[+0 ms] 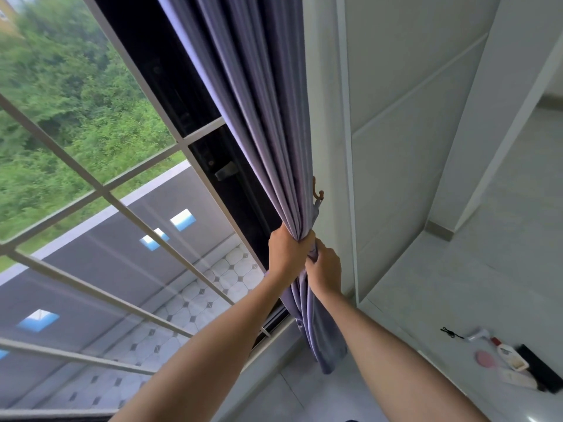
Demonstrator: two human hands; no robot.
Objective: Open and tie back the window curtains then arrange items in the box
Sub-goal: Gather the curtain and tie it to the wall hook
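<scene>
A purple curtain (262, 123) hangs gathered at the right side of the window, against the white wall. My left hand (286, 251) is closed around the bunched folds from the window side. My right hand (326, 266) grips the same bunch from the wall side, pinching a strip of purple cloth that may be the tie-back. A small copper hook (317, 191) sticks out of the wall just above my hands. The curtain's lower end (323, 345) hangs loose down to the floor. A dark box (540, 368) lies on the floor at the lower right.
The window (100, 190) with white bars fills the left; trees and a tiled balcony lie outside. On the floor at lower right lie a white bottle (508, 354), a pink round item (485, 358), a white device (476, 335) and a black cord (450, 332).
</scene>
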